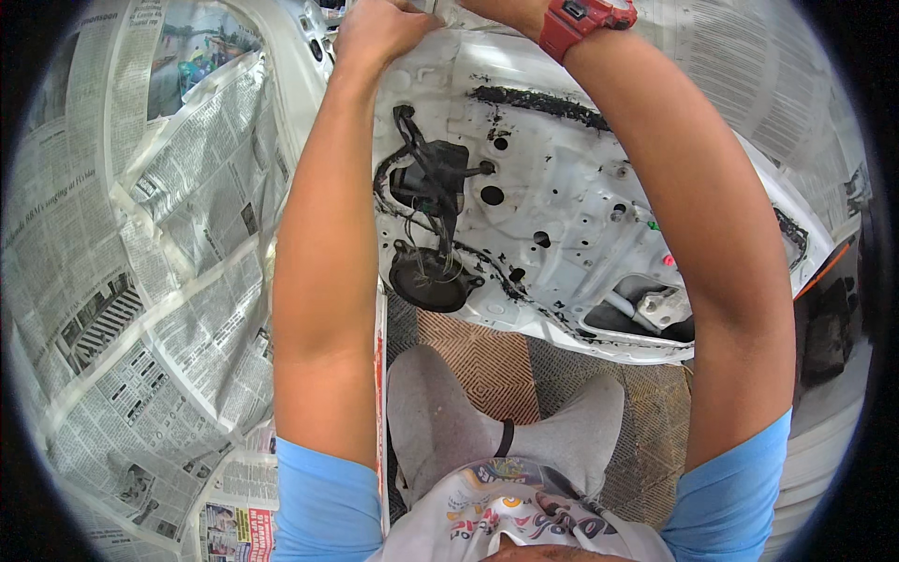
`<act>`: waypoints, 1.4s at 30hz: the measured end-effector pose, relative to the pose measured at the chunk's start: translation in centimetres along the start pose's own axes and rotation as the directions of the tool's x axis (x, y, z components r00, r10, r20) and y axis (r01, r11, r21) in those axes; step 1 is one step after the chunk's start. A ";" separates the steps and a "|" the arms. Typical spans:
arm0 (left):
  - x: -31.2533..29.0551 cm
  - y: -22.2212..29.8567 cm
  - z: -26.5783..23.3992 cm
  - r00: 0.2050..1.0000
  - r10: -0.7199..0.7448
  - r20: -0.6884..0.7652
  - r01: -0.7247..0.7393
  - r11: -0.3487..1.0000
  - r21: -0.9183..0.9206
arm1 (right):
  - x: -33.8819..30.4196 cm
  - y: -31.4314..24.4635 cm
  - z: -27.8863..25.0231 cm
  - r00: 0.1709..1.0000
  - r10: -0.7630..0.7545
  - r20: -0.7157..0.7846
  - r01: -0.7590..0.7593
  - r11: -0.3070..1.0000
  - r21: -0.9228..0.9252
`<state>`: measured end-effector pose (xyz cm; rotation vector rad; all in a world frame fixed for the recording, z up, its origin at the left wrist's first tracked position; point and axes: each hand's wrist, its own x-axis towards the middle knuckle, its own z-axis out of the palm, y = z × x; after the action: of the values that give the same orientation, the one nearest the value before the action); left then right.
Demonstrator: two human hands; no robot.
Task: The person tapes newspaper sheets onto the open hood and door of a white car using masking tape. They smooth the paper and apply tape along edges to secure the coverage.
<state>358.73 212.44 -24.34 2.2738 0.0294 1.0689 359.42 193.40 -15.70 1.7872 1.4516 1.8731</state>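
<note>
Both my arms reach forward over a white car door [562,215] stripped of its inner trim. At its top edge, my left hand [389,28] is near the door's upper corner, thumb side toward the right. My right hand [510,13] is close by to the right, below a red wristwatch [585,23]. The picture's top edge cuts off the fingers of both hands, so what they hold or touch is hidden. Below them the door panel carries a black wiring harness [435,178], a round black speaker [426,281] and a strip of black sealant residue [543,105].
Taped newspaper sheets [187,234] cover the surface on the left, and more newspaper [740,75] hangs at the upper right. A cutout [609,318] at the door's lower right shows a metal bracket. Patterned floor mats [478,365] lie under my legs.
</note>
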 end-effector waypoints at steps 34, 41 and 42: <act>-3.3 5.1 -0.3 0.802 0.181 -0.569 -0.134 0.983 0.123 | -1.1 1.0 0.6 1.000 0.002 -0.017 -0.002 1.000 0.001; -2.1 4.6 0.3 0.856 0.189 -0.482 -0.148 0.981 0.122 | -1.5 1.2 -0.3 0.997 0.018 -0.070 -0.012 0.997 0.077; -1.9 4.4 0.3 0.861 0.192 -0.472 -0.150 0.981 0.125 | -1.5 1.2 -0.8 0.997 0.031 -0.064 -0.026 0.996 0.081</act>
<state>356.64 208.20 -23.36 2.0504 0.0780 1.7414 359.70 191.38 -15.70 1.8066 1.5525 1.9304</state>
